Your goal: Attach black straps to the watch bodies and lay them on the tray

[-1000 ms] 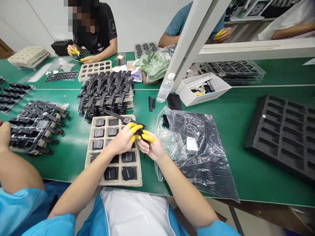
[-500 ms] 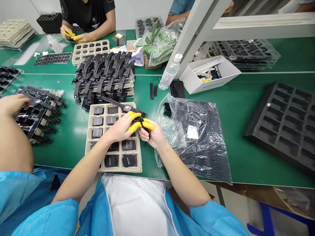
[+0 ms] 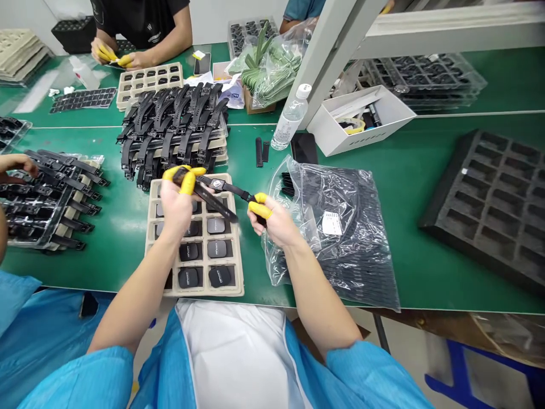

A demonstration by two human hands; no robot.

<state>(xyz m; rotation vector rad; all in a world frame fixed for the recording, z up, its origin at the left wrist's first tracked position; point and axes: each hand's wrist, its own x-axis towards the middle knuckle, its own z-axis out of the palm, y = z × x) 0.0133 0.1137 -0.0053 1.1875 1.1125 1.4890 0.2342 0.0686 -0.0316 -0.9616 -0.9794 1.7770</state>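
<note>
A black smartwatch [image 3: 218, 184] with its strap stretched out is held over the beige tray [image 3: 239, 250]. My right hand [image 3: 275, 218], with yellow finger covers, pinches the strap's near-right end. My left hand [image 3: 179, 196], also in yellow finger covers, is closed on a black strap [image 3: 217, 205] that slants down to the right and is blurred. Whether this strap joins the watch is hidden by the fingers. Square black pieces with pale lettering, such as one black square [image 3: 220, 276], sit in the tray's compartments below.
Stacked trays of watches [image 3: 174, 128] stand behind the tray. A clear bag of black straps [image 3: 340, 238] lies right, near a water bottle [image 3: 290, 118], a white box [image 3: 361, 122] and a black foam tray [image 3: 489, 199]. A co-worker's hand [image 3: 17, 165] reaches over watches at left.
My hands were together at the tray's right edge. The left has moved left with a black strap, while the right has stayed close by, now drawing the watch strap out straight.
</note>
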